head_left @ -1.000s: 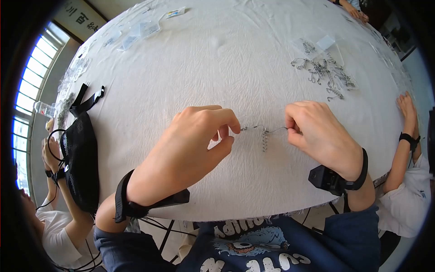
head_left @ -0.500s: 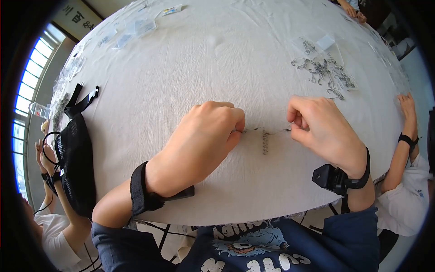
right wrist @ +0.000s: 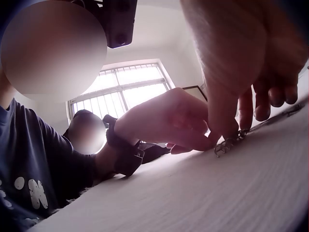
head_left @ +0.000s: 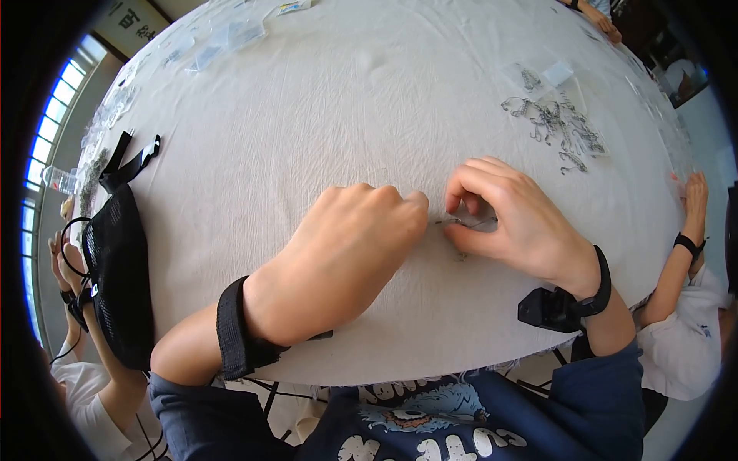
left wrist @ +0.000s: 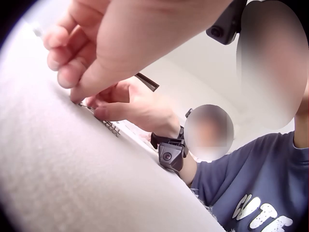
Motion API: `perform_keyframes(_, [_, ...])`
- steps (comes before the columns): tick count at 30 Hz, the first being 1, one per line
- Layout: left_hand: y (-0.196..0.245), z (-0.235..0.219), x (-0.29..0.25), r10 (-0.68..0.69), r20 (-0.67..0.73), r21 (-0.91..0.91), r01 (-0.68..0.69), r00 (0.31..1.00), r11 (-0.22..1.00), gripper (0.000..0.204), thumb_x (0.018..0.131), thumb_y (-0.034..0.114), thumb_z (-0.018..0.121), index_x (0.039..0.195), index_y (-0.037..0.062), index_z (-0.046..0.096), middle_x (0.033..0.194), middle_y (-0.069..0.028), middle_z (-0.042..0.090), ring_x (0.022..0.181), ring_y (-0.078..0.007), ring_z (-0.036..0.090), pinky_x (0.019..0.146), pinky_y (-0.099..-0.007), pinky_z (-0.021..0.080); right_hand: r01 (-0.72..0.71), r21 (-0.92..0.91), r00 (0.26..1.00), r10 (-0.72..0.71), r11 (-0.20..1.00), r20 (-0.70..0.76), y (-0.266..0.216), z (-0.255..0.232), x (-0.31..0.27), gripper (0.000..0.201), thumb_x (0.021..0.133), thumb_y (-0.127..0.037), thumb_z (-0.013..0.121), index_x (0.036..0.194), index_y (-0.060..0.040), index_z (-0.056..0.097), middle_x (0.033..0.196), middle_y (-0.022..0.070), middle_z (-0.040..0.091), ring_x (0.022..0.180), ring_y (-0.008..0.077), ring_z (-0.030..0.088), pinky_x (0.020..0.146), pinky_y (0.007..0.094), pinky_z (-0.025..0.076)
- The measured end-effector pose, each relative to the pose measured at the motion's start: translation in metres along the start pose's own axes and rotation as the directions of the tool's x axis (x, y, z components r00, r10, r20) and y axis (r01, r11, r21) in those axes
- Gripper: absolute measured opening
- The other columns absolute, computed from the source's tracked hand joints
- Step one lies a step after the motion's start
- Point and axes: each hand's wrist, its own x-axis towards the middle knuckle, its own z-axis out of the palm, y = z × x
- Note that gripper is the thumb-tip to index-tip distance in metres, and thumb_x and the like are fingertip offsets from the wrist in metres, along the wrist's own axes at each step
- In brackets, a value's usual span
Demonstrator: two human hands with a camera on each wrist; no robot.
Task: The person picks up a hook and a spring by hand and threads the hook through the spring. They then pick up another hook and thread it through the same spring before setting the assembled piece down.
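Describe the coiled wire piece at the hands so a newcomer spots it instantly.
On the white tablecloth, near its front edge, find the wearer's left hand and right hand, close together. At their fingertips is the coiled wire piece, its loops clearest in the left wrist view. Unlike the metal pieces piled farther back on the right, it sits apart, by the hands.

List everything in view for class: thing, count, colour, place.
Coil: one, grey, near middle
Wire: one, grey, by coil
Metal pile: one, grey, right
Bag: one, black, left
Straps: count unclear, black, beyond bag
Plastic: several pieces, clear, far left
Heap: one, grey, left edge
Tablecloth: one, white, centre
Sign: one, pale, top left
Window: one, white, left
Other people: at least three, two white-shirted, round edges
Shirt: one, navy, bottom
Own cameras: three, black, wrists and head
Left hand: one, bare, left of coil
Right hand: one, bare, over coil
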Motion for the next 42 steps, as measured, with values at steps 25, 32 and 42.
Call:
perform_keyframes(25, [0.007,-0.009,-0.007,0.032,0.064,0.055,-0.036,0.997,0.998,0.005,0.081,0.006,0.059,0.084,0.0014,0.058,0.057,-0.0131,0.056,0.058,-0.0308,0.060,0.055,-0.0382,0.045,-0.273,0.036,0.961,0.272,0.961,0.043,-0.021,-0.011,-0.012,0.010,0.074,-0.002,0.062,0.081,0.0030,0.057,0.065,0.0143,0.062,0.060,0.0260,0.064,0.058,0.0321,0.050])
perform_keyframes(32, [0.017,-0.010,-0.010,0.015,0.141,0.035,-0.021,0.990,0.999,0.006,0.081,0.006,0.060,0.086,0.0021,0.059,0.057,-0.0127,0.056,0.057,-0.0299,0.060,0.055,-0.0385,0.045,-0.347,0.121,0.938,0.347,0.930,0.018,-0.026,-0.005,-0.011,0.007,0.074,-0.002,0.061,0.072,0.0032,0.058,0.061,0.0154,0.062,0.057,0.0275,0.063,0.056,0.0335,0.049])
perform_keyframes(42, [0.020,-0.012,-0.009,0.000,0.123,-0.020,0.003,0.992,1.000,0.008,0.078,0.007,0.064,0.083,0.0028,0.059,0.059,-0.0129,0.059,0.060,-0.0309,0.061,0.057,-0.0389,0.047,-0.266,0.109,0.962,0.271,0.958,-0.034,-0.023,0.002,-0.013,0.007,0.074,-0.003,0.061,0.071,0.0025,0.058,0.062,0.0157,0.062,0.057,0.0310,0.062,0.057,0.0376,0.049])
